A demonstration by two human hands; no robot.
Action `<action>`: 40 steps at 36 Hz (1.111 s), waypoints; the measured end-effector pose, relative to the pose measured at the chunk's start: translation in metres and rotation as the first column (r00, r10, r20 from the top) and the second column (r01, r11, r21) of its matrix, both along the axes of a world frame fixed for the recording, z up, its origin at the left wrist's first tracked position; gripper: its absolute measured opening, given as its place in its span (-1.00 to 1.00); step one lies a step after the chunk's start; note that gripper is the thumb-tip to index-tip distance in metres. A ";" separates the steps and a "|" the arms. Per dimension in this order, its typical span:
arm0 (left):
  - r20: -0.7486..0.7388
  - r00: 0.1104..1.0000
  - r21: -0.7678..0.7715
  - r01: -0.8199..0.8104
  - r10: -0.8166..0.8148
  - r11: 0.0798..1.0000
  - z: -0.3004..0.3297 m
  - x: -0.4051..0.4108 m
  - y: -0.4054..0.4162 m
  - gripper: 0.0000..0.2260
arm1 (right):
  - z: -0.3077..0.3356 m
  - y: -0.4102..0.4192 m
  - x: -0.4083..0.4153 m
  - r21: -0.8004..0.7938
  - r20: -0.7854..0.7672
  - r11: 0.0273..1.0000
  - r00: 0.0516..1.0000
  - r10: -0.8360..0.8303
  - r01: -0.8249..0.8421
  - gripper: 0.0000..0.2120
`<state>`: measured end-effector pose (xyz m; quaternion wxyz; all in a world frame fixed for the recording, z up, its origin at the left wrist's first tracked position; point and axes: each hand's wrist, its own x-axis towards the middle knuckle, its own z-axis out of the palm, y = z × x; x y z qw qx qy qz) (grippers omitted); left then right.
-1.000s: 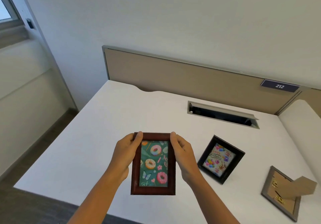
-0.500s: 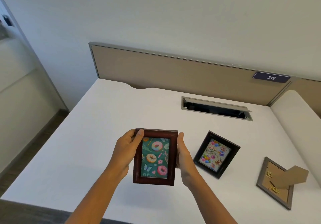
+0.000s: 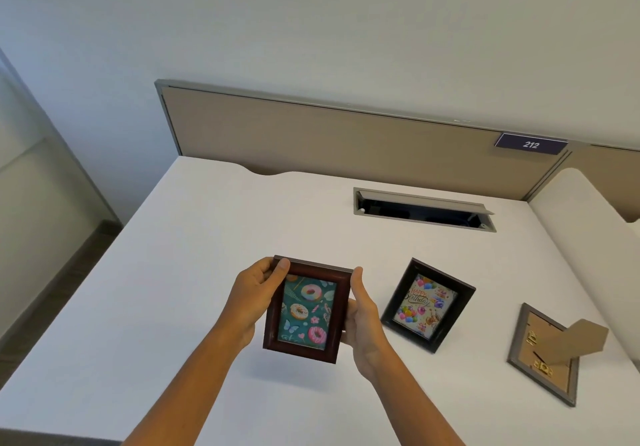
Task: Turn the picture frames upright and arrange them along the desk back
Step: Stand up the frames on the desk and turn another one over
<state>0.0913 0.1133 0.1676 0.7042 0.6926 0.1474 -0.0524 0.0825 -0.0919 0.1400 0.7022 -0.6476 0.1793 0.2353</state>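
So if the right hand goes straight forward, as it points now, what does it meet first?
Probably nothing before the cable slot: the right hand points over bare desk, though depth is unclear.

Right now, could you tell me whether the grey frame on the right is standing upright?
No. The grey frame lies face down on the desk, its cardboard stand sticking up.

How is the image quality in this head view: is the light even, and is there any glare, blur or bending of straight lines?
Head view: the light is soft and even, with only faint shadows on the white desk. No strong glare on the brown frame, which both hands hold, left hand and right hand. The black frame stays sharp enough to read. The wide lens bends the divider panel.
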 end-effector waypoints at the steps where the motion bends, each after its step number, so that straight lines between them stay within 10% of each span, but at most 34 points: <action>1: -0.005 1.000 0.005 0.007 -0.007 1.000 -0.002 0.003 0.000 -0.77 | -0.002 0.000 0.001 0.004 -0.007 1.000 1.000 -0.008 0.008 -0.03; 40: -0.078 0.982 0.093 0.177 -0.170 0.980 -0.067 0.092 0.010 -0.78 | -0.067 0.033 0.043 0.254 -0.148 0.942 0.971 -0.186 0.219 -0.18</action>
